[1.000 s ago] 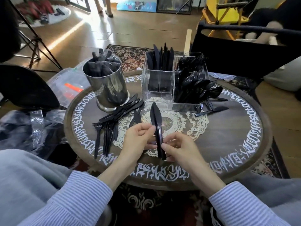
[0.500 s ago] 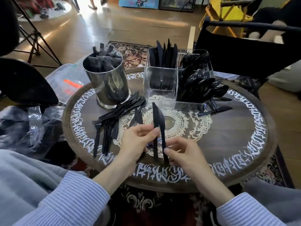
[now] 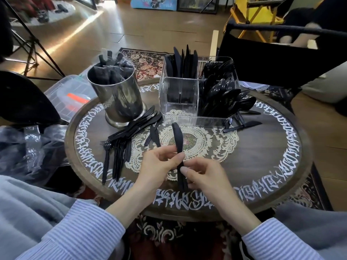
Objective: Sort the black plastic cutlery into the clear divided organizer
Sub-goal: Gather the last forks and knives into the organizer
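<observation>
Black knives (image 3: 178,145), near the organizer (image 3: 180,94), pinched by both left hand (image 3: 157,166) and right hand (image 3: 204,175); thin, slick handles could slip apart.

Black knives (image 3: 178,139), white-lettered brown table (image 3: 277,147) (cream lace centre), striped sleeves (image 3: 82,233).

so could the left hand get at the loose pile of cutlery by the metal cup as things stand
Probably not right away: the left hand and the right hand both pinch black knives. The pile lies uncovered on the table just left of that hand, so the way looks free once it lets go.
</observation>
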